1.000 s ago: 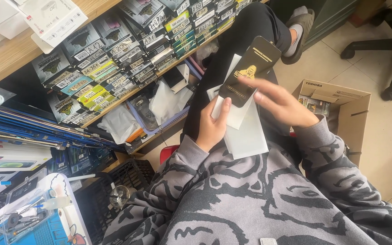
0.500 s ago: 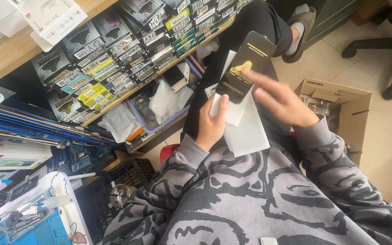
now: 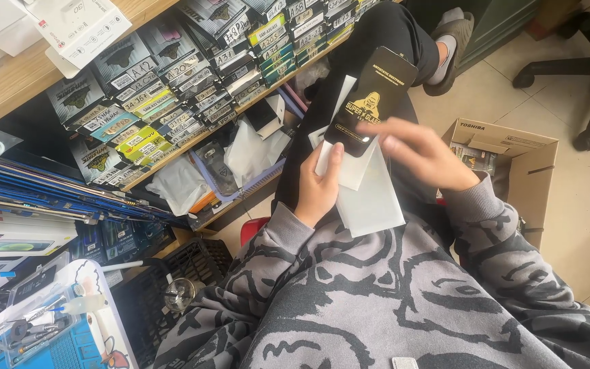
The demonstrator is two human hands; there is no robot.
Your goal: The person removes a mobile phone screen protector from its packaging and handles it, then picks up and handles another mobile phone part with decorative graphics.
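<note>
My left hand [image 3: 319, 190] holds a stack of flat packages: a black box with a yellow figure [image 3: 371, 102] on top, and white sleeves [image 3: 370, 198] under it. My thumb presses on the white sleeve near the black box's lower end. My right hand [image 3: 421, 152] hovers over the stack's right side with fingers spread and blurred, touching or just off the packages. Both sleeves are grey with a dark pattern. The stack rests above my lap, over black trousers [image 3: 377, 34].
A wooden shelf [image 3: 29, 75] at the left carries rows of flat labelled boxes [image 3: 192, 75]. Plastic bags [image 3: 250, 150] lie on a lower shelf. An open cardboard box [image 3: 513, 157] stands on the tiled floor at the right, an office chair base [image 3: 588, 75] beyond it. A black crate [image 3: 186, 266] sits at the lower left.
My right hand has slid from the top of the black box to the stack's right side. The black box sits further up off the white sleeves.
</note>
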